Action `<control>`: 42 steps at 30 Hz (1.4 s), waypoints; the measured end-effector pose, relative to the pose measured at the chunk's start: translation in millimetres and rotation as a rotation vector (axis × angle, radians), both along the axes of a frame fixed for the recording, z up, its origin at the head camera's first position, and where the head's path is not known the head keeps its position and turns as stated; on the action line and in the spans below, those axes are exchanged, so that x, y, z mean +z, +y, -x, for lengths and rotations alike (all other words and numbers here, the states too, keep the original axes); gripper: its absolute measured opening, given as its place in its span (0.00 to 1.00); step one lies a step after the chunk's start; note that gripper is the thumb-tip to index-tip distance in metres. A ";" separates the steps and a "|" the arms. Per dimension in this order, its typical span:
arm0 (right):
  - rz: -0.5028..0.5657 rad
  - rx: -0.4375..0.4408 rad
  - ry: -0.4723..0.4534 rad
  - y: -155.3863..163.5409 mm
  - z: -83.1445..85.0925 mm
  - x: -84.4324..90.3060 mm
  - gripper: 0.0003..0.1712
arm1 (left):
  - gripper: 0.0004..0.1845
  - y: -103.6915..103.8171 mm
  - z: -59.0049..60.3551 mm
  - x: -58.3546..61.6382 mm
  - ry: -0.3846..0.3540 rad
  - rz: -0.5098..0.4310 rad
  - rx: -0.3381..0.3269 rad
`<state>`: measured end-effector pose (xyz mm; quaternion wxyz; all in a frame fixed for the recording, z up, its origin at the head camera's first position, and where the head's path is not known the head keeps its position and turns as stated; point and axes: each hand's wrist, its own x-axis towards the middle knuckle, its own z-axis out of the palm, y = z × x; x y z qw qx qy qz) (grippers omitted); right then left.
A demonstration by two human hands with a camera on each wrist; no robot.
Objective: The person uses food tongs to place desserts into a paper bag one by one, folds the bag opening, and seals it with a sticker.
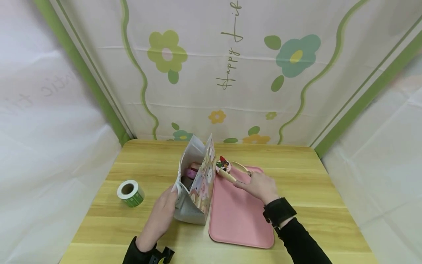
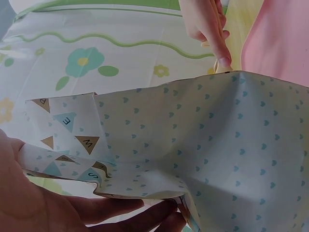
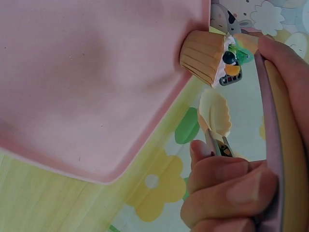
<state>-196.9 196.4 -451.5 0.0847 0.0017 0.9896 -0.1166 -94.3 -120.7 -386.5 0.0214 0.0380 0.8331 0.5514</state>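
My left hand [image 1: 159, 216] grips the near left rim of a patterned paper bag [image 1: 205, 179]; in the left wrist view the thumb and fingers lie on either side of its wall. Inside the bag are a purple item [image 1: 191, 173] and other things, partly hidden. My right hand [image 1: 262, 187] holds food tongs [image 1: 227, 176] with pale, scalloped tips. The tongs are spread, their tips beside a fruit-topped cupcake [image 3: 202, 55]. That cupcake is at the far left corner of the pink tray [image 1: 242, 220]. Whether the tips touch it I cannot tell.
A roll of green-and-white stickers [image 1: 131, 194] stands on the wooden table [image 1: 105, 220] left of the bag. The bag stands close against the tray's left edge. A flowered cloth [image 1: 197, 91] hangs behind the table's far edge.
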 end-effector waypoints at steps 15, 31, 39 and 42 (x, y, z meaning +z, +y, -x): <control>-0.058 0.009 0.049 -7.5 11.3 -12.9 0.44 | 0.26 0.1 1.2 -0.9 0.030 0.022 0.007; -0.049 0.048 0.130 -10.0 4.6 -32.8 0.47 | 0.26 3.0 0.1 0.7 0.014 0.024 0.024; 0.057 -0.071 0.061 0.0 -6.5 -28.7 0.52 | 0.27 2.0 0.0 0.7 0.002 0.024 0.016; 0.074 -0.095 0.050 3.4 -9.8 -26.9 0.53 | 0.28 2.1 -0.2 0.7 -0.008 0.026 0.017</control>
